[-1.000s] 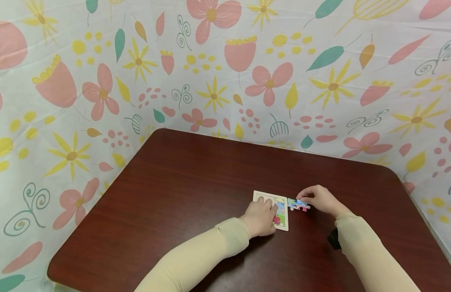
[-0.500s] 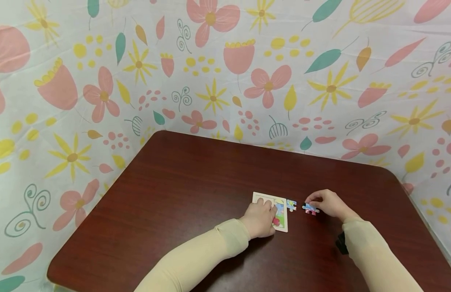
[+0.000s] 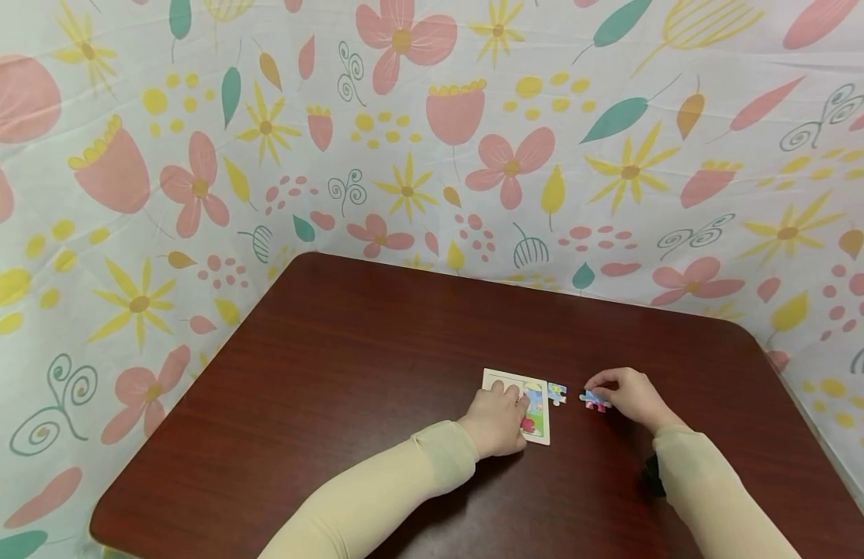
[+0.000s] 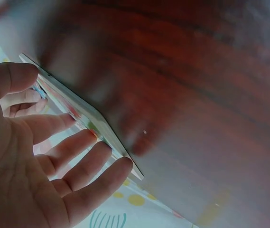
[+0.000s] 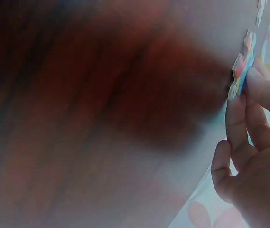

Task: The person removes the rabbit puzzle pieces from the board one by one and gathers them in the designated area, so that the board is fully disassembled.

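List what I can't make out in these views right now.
- Head: much of the board's left side, covered by the left hand.
- Head: part of the held piece, behind fingers of the right hand.
- Left wrist: the board's picture, nearly edge-on, partly behind the left hand.
- Right wrist: tabletop detail, blurred.

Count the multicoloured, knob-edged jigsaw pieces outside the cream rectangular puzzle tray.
2: a blue-and-yellow piece lies beside the tray, toward the right hand; a blue-and-pink piece is pinched by that hand. Others may be hidden from view.
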`<action>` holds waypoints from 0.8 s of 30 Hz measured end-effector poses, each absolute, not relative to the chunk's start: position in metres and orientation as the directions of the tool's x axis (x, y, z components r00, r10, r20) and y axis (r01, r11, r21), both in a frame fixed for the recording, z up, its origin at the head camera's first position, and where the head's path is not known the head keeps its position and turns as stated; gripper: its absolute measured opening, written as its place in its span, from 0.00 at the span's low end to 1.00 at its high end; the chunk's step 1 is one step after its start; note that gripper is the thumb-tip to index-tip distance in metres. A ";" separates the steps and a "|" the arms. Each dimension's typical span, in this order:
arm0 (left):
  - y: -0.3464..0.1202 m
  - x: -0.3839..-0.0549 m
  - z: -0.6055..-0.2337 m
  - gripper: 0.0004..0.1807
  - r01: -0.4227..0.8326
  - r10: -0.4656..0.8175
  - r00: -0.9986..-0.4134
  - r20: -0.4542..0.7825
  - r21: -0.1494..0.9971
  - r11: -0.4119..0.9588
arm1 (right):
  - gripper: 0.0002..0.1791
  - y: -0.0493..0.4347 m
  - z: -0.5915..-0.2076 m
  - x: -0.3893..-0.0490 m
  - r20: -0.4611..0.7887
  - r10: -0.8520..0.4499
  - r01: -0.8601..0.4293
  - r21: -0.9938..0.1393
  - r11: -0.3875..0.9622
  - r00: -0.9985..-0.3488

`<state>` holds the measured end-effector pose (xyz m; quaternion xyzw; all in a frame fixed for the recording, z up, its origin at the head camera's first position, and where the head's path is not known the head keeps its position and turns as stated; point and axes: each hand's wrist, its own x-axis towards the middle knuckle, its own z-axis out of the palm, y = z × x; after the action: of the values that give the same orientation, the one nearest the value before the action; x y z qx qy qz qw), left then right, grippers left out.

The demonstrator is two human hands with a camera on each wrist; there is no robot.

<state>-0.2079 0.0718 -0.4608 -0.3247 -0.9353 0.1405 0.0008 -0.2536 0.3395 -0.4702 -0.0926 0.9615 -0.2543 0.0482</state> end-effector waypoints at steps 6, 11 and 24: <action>0.071 -0.207 -0.463 0.36 0.611 0.616 -0.784 -0.080 -0.276 0.742 | 0.05 0.338 -0.473 -0.251 -0.030 -0.185 -0.146 -0.498 0.855 -0.982; 0.071 -0.207 -0.463 0.36 0.604 0.609 -0.789 -0.082 -0.283 0.745 | 0.04 0.337 -0.474 -0.251 0.010 -0.188 -0.170 -0.486 0.857 -0.982; 0.071 -0.207 -0.463 0.36 0.599 0.601 -0.794 -0.091 -0.283 0.749 | 0.04 0.335 -0.473 -0.248 0.027 -0.183 -0.173 -0.481 0.859 -0.983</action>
<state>-0.2073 0.0706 -0.4633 -0.3210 -0.9350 0.1505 0.0030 -0.2483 0.3352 -0.4729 -0.0924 0.9641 -0.2486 0.0096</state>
